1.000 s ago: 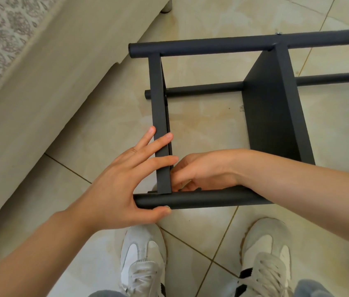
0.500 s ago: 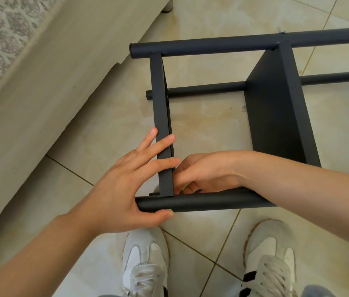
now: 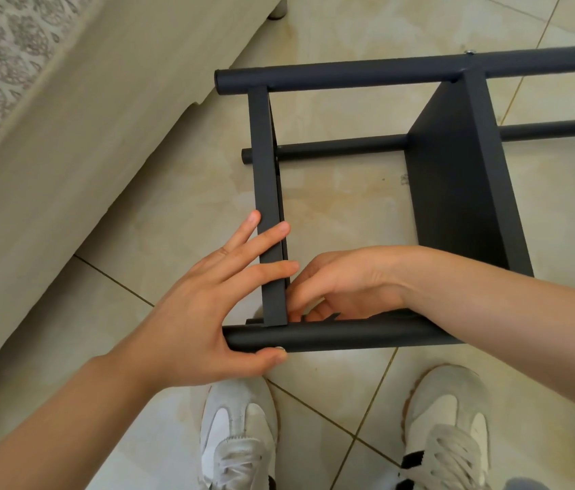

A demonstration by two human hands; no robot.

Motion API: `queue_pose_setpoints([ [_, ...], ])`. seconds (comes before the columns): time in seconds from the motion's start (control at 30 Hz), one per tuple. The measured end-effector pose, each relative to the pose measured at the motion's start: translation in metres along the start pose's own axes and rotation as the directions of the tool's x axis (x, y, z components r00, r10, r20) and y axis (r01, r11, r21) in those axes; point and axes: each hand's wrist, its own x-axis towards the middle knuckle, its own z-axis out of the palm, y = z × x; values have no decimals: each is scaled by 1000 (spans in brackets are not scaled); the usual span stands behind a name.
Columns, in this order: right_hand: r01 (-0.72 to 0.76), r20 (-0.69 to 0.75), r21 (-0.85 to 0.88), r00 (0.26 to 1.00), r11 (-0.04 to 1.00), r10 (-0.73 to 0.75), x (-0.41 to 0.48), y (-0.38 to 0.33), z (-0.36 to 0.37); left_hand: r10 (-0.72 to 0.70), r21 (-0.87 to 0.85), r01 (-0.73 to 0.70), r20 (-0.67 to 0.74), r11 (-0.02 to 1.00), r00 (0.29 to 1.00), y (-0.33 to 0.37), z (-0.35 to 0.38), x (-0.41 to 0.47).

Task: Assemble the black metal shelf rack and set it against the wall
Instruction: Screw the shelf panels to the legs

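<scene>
Rack (image 3: 455, 192): on its side on the tile floor (image 3: 332, 192).
Left hand (image 3: 201, 313): fingers spread flat on crossbar (image 3: 267, 206), thumb under near tube (image 3: 332, 339).
Right hand (image 3: 346, 284): fingers curled at the joint; grip unclear.

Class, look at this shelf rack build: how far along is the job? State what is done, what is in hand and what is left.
Done: the rack lies on the tiled floor with tubes, end crossbar and a shelf panel joined. In hand: the left hand braces the crossbar against the near tube, while the right hand works inside that corner; what it holds is hidden. Left: finishing that joint, standing the rack up, setting it against the wall.
</scene>
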Motion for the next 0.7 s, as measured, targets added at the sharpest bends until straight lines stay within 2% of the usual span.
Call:
queue_pose_setpoints([
  [0.2, -12, -18, -71, 1000, 997, 11, 4, -1, 1, 8, 8, -8, -8, 1000, 1000, -1, 0, 1],
  [0.4, 25, 6, -2, 1000, 1000, -25, 2, 0, -2, 7, 7, -7, -8, 1000, 1000, -3, 0, 0],
  [0.6, 5, -17, -70, 1000, 998, -6, 2, 1, 2, 7, -3, -7, -8, 1000, 1000, -1, 1, 1],
  [0.7, 24, -41, -39, 999, 999, -25, 6, 0, 5, 6, 4, -6, -15, 1000, 1000, -1, 1, 0],
])
